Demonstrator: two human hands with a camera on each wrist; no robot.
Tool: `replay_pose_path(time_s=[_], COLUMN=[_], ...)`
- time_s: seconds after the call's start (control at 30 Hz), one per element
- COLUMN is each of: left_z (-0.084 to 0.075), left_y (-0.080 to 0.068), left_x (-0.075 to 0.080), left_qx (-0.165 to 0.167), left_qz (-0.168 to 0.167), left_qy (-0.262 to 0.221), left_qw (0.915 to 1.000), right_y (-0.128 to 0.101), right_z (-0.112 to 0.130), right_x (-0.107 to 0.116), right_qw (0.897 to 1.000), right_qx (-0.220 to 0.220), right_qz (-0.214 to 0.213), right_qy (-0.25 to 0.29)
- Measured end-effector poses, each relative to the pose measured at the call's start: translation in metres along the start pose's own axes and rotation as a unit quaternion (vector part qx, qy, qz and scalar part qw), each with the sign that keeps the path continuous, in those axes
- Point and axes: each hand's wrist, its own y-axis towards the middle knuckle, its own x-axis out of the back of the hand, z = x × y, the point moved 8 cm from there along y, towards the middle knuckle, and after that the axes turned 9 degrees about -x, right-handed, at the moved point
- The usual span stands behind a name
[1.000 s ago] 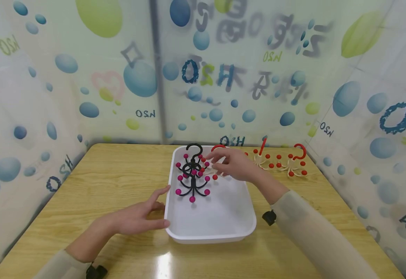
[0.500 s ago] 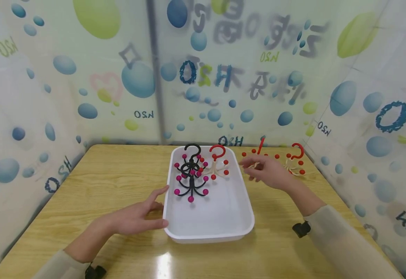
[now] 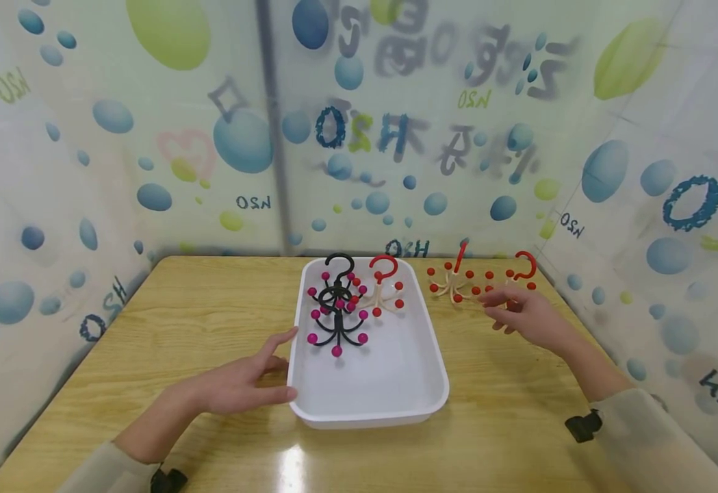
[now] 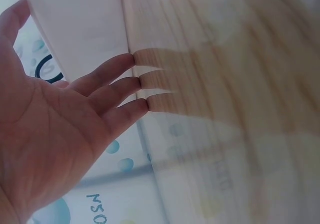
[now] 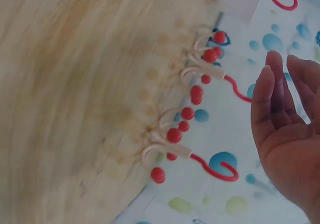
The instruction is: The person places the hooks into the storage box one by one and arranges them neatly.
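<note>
Head view: the right hand (image 3: 528, 316) is held over the far right part of the wooden desk (image 3: 198, 322), its fingers (image 3: 495, 296) loosely extended and grasping nothing. It is nearest to a red-hooked hanger with cream arms and red ball tips (image 3: 521, 275), which stands upright on the desk just beyond the fingertips; whether the fingertips touch it cannot be told. A second hanger of the same kind (image 3: 455, 279) stands just to its left, near the tray's far right corner.

The left hand (image 3: 235, 387) lies flat on the desk, fingers (image 3: 275, 342) straight and released, resting against the left wall of the white tray (image 3: 377, 390).

In the far part of the tray stand a black hanger with magenta ball tips (image 3: 338, 308) and, just beside it on the right, a red-hooked hanger (image 3: 385, 286).

Right wrist view: the palm (image 5: 290, 129) is open, with the two hangers (image 5: 192, 129) well within reach but apart from it.

Left wrist view: the straight fingers (image 4: 112, 91) meet the tray wall (image 4: 80, 28).

Printed plastic sheeting (image 3: 149, 137) encloses the desk on three sides.
</note>
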Motion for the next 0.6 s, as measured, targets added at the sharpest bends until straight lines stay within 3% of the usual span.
replay_pose_path(time_s=[0.3, 0.6], left_z=[0.001, 0.002], left_y=[0.0, 0.001], left_x=[-0.001, -0.001], left_qx=[-0.001, -0.001], left_qz=[-0.003, 0.001], left_qy=[-0.001, -0.011], left_qw=[1.0, 0.9999], right_y=[-0.003, 0.004], right_z=[-0.037, -0.056], right_x=[0.02, 0.062], right_qw=[1.0, 0.993], right_qx=[-0.012, -0.039], right_qz=[-0.024, -0.107], right_qy=[0.014, 0.023])
